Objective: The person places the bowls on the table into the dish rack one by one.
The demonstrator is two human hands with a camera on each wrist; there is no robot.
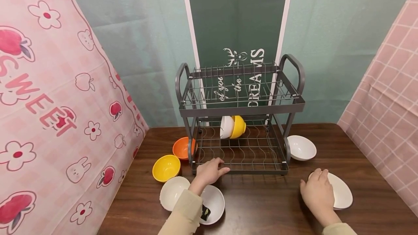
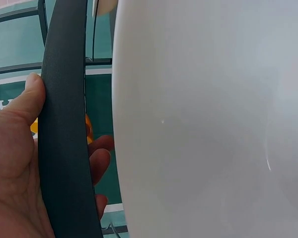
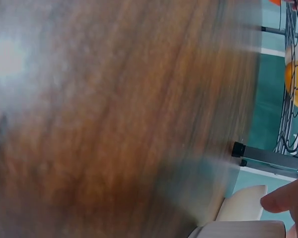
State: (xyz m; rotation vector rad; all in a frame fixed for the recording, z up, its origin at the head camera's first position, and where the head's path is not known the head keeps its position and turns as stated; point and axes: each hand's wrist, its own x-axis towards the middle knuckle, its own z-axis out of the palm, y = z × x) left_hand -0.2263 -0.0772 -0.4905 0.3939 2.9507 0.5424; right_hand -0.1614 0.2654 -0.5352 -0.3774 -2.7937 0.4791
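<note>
The left hand (image 1: pixel 210 172) has thumb and fingers around the lower front rail (image 1: pixel 254 172) of a two-tier dish rack (image 1: pixel 241 111), at its seven o'clock. The right hand (image 1: pixel 318 193) covers the nine o'clock side of a white dish (image 1: pixel 342 192), at the rack's four o'clock; whether it grips cannot be told.

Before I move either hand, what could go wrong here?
If the left hand pulls the front rail it grips, the rack might slide and the white bowl and yellow bowl on their sides inside it could roll. The left sleeve crosses above the front white bowl and might knock it. The right hand could shove the near right bowl it overlaps.
</note>
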